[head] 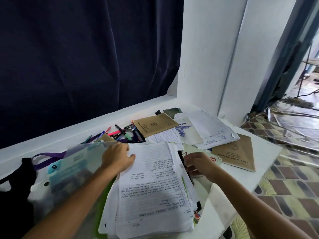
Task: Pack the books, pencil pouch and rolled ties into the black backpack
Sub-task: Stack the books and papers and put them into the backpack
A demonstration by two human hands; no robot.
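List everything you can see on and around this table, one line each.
Lined paper stack: one, white with handwriting, centre front of the table.
Clear plastic folder: one, teal print, left of the stack.
Pens: several, pink, green, blue and black, scattered at the back.
Brown exercise books: two, one at the back, one at the right edge.
Loose white sheets: a pile, back right.
Black fabric item: one, far left, partly out of view.
Purple strap: one, behind the folder.
Table: one, white.
Curtain: dark blue, behind.
Left hand: on the stack's top left edge.
Right hand: at its right edge.
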